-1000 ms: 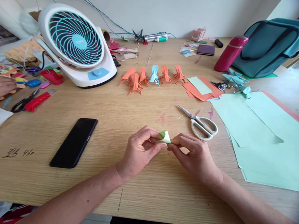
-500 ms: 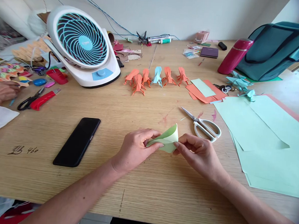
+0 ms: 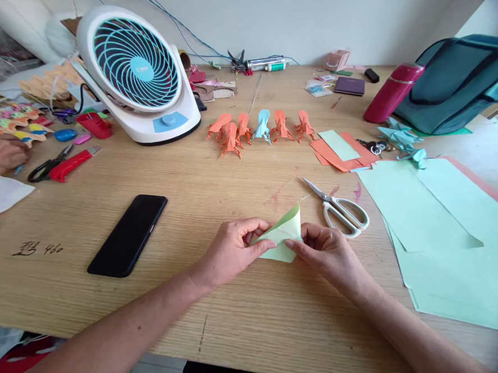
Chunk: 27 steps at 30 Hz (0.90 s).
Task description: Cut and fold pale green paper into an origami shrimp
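Note:
A small piece of light green paper [image 3: 283, 231], partly folded over, is held just above the table by both hands. My left hand [image 3: 237, 244] pinches its left side, thumb on the front and fingers behind. On the right side, my right hand [image 3: 327, 248] grips it the same way, its thumb pressing near the middle. The upper corner of the paper stands up and curves. White-handled scissors [image 3: 343, 213] lie just beyond my right hand, blades pointing away to the left.
Folded orange paper figures [image 3: 230, 137] and a light blue one [image 3: 262, 125] stand in a group ahead. Green sheets [image 3: 446, 266] spread at right. A black phone [image 3: 128, 235] lies left, beyond it a fan [image 3: 168, 122]. Another person's hand [image 3: 2, 153] rests at far left.
The paper's loose flap has come down flatter over the front, and my right thumb has moved left onto it. Both hands have shifted slightly.

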Available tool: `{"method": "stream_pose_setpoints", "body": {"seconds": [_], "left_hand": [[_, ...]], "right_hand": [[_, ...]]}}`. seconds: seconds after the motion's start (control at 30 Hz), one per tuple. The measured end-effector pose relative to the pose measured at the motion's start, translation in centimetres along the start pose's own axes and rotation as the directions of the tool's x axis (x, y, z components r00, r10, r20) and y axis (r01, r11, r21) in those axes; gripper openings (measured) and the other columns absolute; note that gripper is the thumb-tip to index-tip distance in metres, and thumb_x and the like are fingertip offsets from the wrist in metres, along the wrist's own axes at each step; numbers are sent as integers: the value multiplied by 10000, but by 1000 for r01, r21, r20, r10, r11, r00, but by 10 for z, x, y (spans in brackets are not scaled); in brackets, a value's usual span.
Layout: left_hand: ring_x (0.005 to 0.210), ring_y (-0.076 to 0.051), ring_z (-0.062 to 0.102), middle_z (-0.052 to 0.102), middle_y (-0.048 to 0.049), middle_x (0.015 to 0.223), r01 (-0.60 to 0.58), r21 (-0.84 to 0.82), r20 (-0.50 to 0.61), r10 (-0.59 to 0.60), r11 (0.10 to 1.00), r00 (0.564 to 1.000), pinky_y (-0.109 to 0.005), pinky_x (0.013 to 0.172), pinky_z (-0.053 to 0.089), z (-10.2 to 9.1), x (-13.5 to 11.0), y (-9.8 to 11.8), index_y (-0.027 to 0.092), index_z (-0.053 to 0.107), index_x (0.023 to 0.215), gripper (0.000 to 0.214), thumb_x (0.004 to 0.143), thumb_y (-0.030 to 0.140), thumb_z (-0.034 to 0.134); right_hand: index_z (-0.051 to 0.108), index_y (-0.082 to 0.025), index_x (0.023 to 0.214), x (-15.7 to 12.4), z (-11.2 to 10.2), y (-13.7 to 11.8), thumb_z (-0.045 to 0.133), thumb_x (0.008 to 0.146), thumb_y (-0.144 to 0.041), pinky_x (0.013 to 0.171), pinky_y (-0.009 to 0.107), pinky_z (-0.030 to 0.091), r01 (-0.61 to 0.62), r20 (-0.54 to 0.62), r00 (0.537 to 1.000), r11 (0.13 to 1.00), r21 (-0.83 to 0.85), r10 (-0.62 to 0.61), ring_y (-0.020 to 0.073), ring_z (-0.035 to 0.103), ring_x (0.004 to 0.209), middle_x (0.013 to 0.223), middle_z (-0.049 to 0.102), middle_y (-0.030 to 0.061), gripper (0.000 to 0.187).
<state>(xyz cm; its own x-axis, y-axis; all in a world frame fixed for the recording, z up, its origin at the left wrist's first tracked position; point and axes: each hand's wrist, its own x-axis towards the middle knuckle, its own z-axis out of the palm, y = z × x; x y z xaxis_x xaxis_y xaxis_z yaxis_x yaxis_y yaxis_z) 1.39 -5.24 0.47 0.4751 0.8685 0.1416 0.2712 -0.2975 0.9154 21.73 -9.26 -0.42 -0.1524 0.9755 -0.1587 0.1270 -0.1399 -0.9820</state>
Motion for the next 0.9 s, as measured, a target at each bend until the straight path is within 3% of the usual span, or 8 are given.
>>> {"method": "stream_pose_setpoints", "body": {"seconds": [0.2,0.33,0.5,0.63,0.9], "left_hand": [[623,-85,441,569,37,682,58,9,11,-58,998,998,-212,573,363,-1,-1,0,161,718,880,137,783,248,760],[661,-104,502,659,2,777,126,-62,86,-121,990,989,-231,612,394,0,-1,1,159,721,922,173,781,255,745],[629,-92,493,617,19,711,213,-139,136,-194,967,971,-215,573,374,2,-1,2,138,683,806,137,773,258,739],[700,-111,566,653,-3,781,241,-229,173,-204,943,964,-217,626,429,4,-3,1,124,694,863,128,801,235,705],[722,-131,578,666,-30,797,254,-150,184,-225,956,957,-238,639,438,9,-5,-3,114,700,871,175,843,287,702]], "right_hand": [[592,-166,714,0,0,-3,713,810,-502,505,246,291,-73,10,997,994,78,73,95,413,565,637,521,-19,370],[609,-165,742,0,1,-1,709,819,-481,529,252,328,-80,17,997,992,93,79,110,450,599,674,552,-3,340],[623,-168,767,-1,3,1,698,835,-472,542,261,343,-71,20,997,994,78,70,121,464,622,698,564,3,320],[646,-169,789,-1,5,0,739,801,-456,573,273,380,-76,54,996,993,92,71,138,500,653,727,596,14,302],[636,-168,769,-4,9,-2,728,807,-460,556,269,371,-42,23,999,998,43,41,130,478,631,730,598,14,308]]}}
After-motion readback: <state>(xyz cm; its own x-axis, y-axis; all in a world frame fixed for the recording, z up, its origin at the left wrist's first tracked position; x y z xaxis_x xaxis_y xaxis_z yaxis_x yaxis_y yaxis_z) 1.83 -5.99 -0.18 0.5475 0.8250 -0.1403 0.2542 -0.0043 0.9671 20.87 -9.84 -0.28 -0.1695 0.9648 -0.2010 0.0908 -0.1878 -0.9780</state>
